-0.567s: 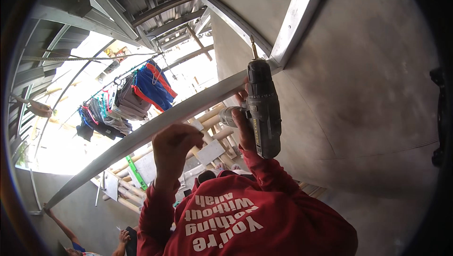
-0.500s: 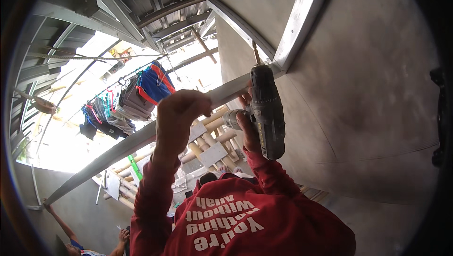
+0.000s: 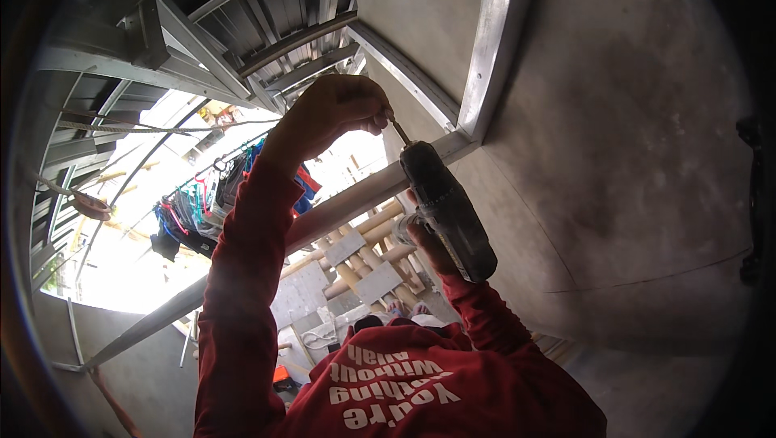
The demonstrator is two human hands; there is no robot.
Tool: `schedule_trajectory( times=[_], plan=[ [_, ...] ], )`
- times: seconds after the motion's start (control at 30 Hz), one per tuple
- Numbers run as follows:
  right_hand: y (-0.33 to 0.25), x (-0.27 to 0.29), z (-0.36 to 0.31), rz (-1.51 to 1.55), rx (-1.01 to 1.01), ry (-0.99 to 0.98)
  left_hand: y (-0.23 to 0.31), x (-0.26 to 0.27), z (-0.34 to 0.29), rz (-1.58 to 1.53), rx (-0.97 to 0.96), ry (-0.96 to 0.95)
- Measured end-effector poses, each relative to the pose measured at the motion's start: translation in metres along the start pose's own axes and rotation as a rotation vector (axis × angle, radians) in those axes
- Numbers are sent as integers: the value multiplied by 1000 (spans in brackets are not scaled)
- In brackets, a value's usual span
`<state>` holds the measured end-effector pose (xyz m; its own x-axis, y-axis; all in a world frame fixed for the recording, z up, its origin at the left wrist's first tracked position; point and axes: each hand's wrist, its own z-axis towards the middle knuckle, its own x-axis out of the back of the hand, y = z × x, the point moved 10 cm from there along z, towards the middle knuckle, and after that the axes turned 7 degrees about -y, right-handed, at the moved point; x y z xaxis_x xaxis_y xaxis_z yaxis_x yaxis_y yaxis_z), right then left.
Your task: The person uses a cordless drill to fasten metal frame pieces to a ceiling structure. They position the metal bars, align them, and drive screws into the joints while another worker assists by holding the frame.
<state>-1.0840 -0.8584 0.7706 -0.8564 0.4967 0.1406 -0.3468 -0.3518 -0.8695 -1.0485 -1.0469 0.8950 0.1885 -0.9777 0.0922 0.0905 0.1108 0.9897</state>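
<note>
My right hand (image 3: 428,246) grips a dark cordless drill (image 3: 449,208) by its handle, with the nose tilted up and to the left. A long thin driver bit (image 3: 401,132) sticks out of its chuck. My left hand (image 3: 343,108) is raised, thumb and fingers pinched together right at the bit's tip. Whatever small thing may be between those fingers is too small to make out. Behind the drill runs a long grey metal channel (image 3: 356,205), which meets an upright metal stud (image 3: 487,58) and a slanting channel (image 3: 408,78) against the grey wall.
A grey wall panel (image 3: 614,155) fills the right side. Below lies a platform of bamboo poles (image 3: 392,254) with pale boards (image 3: 378,283). Clothes (image 3: 190,212) hang on a line at left, under roof framing (image 3: 194,42). Another person's arm (image 3: 115,402) reaches to the channel's far end.
My left hand has moved up and right to the bit's tip. The drill has tilted further left. The other person has mostly dropped out of view, leaving just an arm.
</note>
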Motion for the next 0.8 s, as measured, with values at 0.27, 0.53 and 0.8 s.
schedule_trajectory(
  times=[0.27,0.53,0.8],
  plan=[
    [8,0,-1,-60,-83,13,10,-4,0,17,-13,-30],
    [15,-3,-1,-22,-125,-1,33,-8,1,282,-23,-69],
    [14,-3,1,-43,-93,-12,56,-20,14,606,16,-214]
  ],
)
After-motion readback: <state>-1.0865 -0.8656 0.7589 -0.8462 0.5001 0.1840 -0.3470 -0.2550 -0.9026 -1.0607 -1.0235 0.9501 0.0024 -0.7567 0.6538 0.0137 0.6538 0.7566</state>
